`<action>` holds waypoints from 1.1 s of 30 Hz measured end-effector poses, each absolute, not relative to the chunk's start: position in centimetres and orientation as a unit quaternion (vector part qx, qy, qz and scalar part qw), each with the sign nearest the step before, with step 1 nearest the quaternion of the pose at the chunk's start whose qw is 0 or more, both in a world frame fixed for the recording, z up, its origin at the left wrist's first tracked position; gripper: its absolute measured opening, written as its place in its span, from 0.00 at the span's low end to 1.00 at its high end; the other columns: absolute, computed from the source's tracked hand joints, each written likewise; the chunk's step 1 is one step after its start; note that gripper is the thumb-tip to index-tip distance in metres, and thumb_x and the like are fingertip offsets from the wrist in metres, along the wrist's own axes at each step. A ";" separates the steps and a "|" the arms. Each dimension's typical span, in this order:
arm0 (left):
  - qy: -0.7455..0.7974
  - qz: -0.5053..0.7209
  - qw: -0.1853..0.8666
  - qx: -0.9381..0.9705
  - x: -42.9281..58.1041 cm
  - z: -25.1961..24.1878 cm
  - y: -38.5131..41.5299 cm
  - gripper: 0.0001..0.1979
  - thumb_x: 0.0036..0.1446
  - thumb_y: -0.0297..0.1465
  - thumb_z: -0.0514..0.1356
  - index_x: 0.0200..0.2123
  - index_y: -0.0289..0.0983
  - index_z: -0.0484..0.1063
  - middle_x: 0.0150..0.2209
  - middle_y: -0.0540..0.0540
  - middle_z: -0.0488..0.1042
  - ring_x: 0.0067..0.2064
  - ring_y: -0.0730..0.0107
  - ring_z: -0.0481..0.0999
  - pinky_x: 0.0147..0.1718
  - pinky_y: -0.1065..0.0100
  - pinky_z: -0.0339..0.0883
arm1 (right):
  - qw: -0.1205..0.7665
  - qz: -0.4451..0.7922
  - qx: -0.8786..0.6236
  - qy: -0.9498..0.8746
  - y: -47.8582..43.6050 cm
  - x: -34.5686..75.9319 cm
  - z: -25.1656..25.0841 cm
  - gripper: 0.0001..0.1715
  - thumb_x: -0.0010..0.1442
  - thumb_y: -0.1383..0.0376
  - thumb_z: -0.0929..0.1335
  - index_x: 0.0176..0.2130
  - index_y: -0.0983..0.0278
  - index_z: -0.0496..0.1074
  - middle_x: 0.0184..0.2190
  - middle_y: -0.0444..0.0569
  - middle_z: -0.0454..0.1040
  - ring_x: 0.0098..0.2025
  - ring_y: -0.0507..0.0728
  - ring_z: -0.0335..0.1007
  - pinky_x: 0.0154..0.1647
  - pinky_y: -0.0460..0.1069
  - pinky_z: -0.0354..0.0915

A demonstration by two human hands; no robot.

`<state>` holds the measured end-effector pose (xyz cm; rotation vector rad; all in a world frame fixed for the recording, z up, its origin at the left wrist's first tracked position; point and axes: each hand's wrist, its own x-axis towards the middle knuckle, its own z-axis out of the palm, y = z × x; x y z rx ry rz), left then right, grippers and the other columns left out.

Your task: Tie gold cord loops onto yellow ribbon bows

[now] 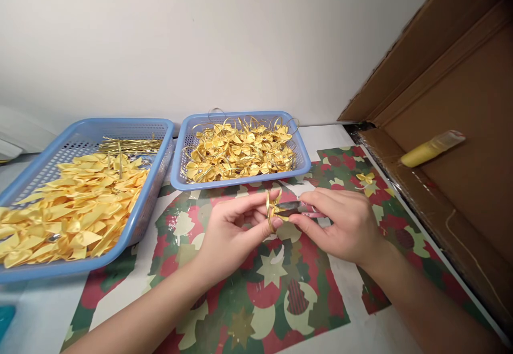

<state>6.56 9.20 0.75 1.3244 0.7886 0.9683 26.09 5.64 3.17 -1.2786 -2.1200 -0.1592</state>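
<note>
Between thumb and fingertips, my left hand (240, 223) pinches a yellow ribbon bow with a gold wire loop (268, 212) standing upright. My right hand (340, 217) is closed around a small hand tool with dark metal jaws (288, 208) and a pinkish handle. Those jaws point left and meet the bow at the loop; whether they grip the wire I cannot tell. Both hands are above the camouflage-like patterned paper (276, 290). Behind them, a blue basket (240, 184) holds many yellow bows with gold wire loops.
To the left, a larger blue basket (120, 252) carries loose yellow ribbon bows (88, 199) and straight gold wires (132, 144). A cardboard wall (452, 92) rises on the right, with a yellow-filled clear tube (433, 148) against it. One bow (365, 178) lies on the paper.
</note>
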 end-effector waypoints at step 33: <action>0.357 0.395 0.616 0.581 6.5 1.1 9.4 0.13 0.51 0.32 0.68 0.42 0.36 0.77 0.28 0.48 0.77 0.28 0.71 0.75 0.28 0.70 0.73 | 0.420 0.007 -0.504 -0.755 6.0 26.8 2.6 0.14 0.63 0.57 0.65 0.30 0.63 0.69 0.18 0.41 0.65 0.18 0.49 0.56 0.21 0.46 0.53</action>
